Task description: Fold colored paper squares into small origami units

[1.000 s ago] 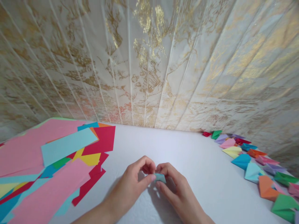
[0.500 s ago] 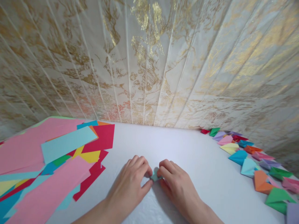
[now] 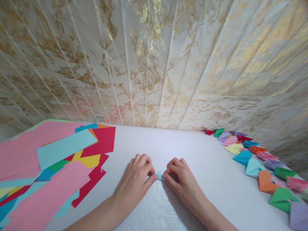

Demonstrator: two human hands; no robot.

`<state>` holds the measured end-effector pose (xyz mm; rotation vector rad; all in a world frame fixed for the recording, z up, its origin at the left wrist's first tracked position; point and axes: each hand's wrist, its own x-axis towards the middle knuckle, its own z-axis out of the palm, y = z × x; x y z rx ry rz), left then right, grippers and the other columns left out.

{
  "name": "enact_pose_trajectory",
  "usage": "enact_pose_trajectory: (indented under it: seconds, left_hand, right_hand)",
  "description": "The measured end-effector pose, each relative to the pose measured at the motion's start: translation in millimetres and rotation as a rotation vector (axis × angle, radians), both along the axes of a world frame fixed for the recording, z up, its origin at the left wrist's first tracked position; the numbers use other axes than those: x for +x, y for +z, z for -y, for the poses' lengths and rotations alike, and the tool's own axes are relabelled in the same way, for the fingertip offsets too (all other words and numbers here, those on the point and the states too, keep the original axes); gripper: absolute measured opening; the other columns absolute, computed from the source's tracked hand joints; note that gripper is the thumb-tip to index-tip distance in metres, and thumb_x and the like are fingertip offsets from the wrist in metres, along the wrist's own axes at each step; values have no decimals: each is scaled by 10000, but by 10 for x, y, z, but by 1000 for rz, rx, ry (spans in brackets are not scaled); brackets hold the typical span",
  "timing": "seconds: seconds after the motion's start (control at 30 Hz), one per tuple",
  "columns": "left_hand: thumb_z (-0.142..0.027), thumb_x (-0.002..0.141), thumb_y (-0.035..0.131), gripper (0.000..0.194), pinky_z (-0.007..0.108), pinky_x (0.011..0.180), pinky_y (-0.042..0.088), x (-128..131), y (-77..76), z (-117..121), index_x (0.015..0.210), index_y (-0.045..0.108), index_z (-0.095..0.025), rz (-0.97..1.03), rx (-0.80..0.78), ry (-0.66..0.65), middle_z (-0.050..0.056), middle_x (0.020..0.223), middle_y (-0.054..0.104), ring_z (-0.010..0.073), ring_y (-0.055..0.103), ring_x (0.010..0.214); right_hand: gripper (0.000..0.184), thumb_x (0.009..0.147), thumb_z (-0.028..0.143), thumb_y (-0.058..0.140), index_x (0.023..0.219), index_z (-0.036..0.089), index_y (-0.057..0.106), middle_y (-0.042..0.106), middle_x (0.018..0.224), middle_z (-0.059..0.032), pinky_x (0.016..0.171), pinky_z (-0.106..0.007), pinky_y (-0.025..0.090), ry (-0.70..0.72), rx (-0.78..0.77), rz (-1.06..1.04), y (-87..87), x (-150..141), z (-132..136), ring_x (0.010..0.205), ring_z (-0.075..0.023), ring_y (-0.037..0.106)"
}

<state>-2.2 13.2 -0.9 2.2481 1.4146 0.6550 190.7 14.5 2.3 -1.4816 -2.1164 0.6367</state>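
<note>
A small folded piece of light blue paper (image 3: 159, 175) lies between my hands, low over the white table (image 3: 154, 141). My left hand (image 3: 137, 178) pinches its left end between thumb and fingertips. At its right end, my right hand (image 3: 181, 179) has thumb and forefinger closed on it. Only the middle of the paper shows, with a small point rising upward; the fingertips cover both ends.
On the left lies a spread of coloured paper, with a pink strip (image 3: 51, 192), a light blue strip (image 3: 67, 149) and a red sheet (image 3: 106, 138). Folded paper shapes, among them a green one (image 3: 282, 199), line the right edge. A gold-patterned curtain (image 3: 149, 64) hangs behind.
The light blue paper now shows more between the fingers, with its point upward. My right hand has shifted slightly up, its fingers moving to the paper's right end. The whole view has shifted slightly.
</note>
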Motion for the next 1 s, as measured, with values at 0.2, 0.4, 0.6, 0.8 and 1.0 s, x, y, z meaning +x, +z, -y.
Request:
enact_pose_trajectory:
  seconds: [0.2,0.4,0.6,0.8,1.0]
  left_hand:
    - [-168,909,646,127,405,841,406,33,-39,9,802,582,-192,-65,43,37,38,1035,552,247,499,980]
    - [-153,891,613,83,403,850,397,30,-50,3,850,572,-213,-74,44,50,33,1068,551,247,492,998]
    - [-155,911,575,169,405,873,386,28,2,23,1023,613,-276,-49,12,24,32,1124,549,252,489,1040]
    - [-130,908,578,221,408,857,383,61,15,51,1032,648,-298,-72,22,33,36,1150,538,264,478,1044]
    - [-151,921,589,186,410,860,382,58,-8,46,1032,654,-285,-84,33,32,36,1122,550,260,477,1031]
  right_hand:
    - [176,884,108,659,726,173,619,613,887,-47,798,-393,424,3,61,99,-13,-37,-4,869,-233,509]
    - [164,883,109,650,752,187,591,605,882,-38,774,-381,417,30,128,128,-63,-23,-9,848,-229,507]
    - [149,872,53,614,869,197,576,624,904,-30,760,-366,401,58,148,65,-92,-20,-3,842,-219,513]
    - [117,926,133,590,834,205,594,622,874,-28,759,-367,379,38,92,50,-86,-56,2,849,-228,530]
    - [64,903,187,647,875,213,595,622,911,-32,786,-383,364,47,79,66,-96,-71,-5,880,-239,521]
